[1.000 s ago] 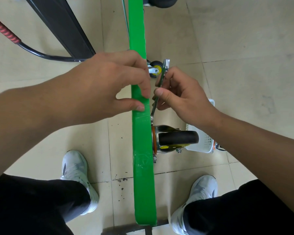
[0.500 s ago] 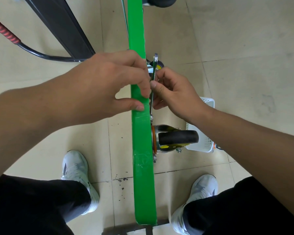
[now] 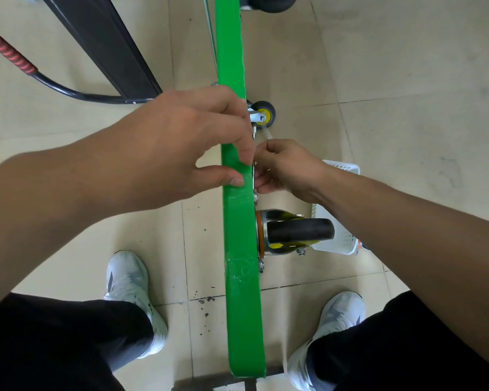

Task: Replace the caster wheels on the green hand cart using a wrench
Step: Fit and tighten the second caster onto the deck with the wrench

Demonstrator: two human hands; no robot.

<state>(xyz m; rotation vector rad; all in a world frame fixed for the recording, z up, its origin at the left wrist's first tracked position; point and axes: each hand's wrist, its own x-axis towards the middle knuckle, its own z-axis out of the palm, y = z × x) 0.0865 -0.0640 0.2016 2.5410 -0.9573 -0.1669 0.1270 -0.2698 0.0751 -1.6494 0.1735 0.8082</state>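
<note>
Beside the upended green cart deck, just above the black caster wheel, your right hand pinches the wrench and your left hand grips the deck edge. Seat the wrench fully on the mounting nut, use short strokes, and brace the deck.

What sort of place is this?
Probably an indoor storeroom or workroom: beige tiled floor, a green hand cart tipped on edge, a white plastic basket beside it.

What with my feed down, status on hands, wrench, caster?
Left hand grips green cart deck. Right hand pinches wrench, flat along deck above black caster. Nothing visible in the way.
</note>
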